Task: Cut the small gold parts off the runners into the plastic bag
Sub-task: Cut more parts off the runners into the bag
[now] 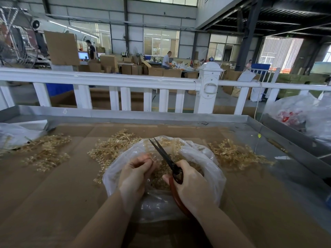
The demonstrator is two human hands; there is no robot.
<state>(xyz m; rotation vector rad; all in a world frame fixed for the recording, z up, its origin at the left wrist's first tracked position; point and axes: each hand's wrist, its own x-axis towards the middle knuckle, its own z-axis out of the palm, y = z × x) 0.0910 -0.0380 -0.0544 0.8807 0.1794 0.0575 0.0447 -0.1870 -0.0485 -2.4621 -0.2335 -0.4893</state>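
An open clear plastic bag (211, 165) lies on the cardboard in front of me, with small gold parts (159, 176) heaped inside. My left hand (135, 173) is over the bag, its fingers curled round a gold runner (149, 149). My right hand (189, 183) grips red-handled scissors (165, 155); their dark blades are slightly apart and point up and away, just right of the runner.
Piles of gold runners lie on the cardboard at the left (44, 151), behind the bag (111, 147) and at the right (238, 154). A metal tray rim (143, 115) and a white fence (107, 79) stand beyond. More plastic bags sit at the far left (16, 131) and right (300, 113).
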